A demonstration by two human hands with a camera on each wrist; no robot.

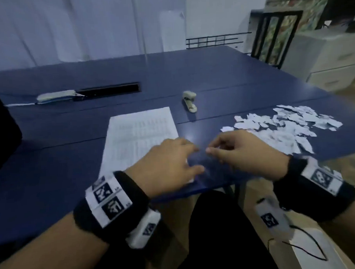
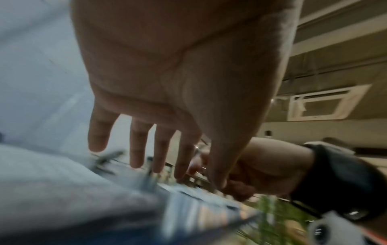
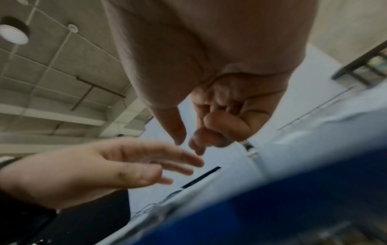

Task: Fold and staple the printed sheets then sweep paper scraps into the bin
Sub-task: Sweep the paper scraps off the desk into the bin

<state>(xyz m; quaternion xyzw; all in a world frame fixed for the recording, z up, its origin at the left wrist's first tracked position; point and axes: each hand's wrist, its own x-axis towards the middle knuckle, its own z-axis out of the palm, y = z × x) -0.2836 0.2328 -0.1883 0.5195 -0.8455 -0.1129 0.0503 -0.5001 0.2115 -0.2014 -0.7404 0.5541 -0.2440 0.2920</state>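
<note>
A stack of printed sheets [image 1: 140, 134] lies flat on the blue table [image 1: 241, 80] in front of me. My left hand [image 1: 173, 161] hovers over the sheets' near right corner with its fingers straight and spread [image 2: 138, 145], holding nothing. Just right of it, my right hand [image 1: 240, 152] is over bare table with its fingers curled into the palm [image 3: 222, 119]; I see nothing in it. A small white stapler [image 1: 189, 102] stands beyond the sheets. A pile of torn white paper scraps [image 1: 284, 127] spreads across the table at the right. No bin is in view.
A black cable slot [image 1: 109, 89] with a grey-white strip [image 1: 57, 96] beside it runs across the table's far left. The table's front edge [image 1: 195, 192] is right under my wrists. A black frame [image 1: 274, 36] and white drawers [image 1: 332, 62] stand at the far right.
</note>
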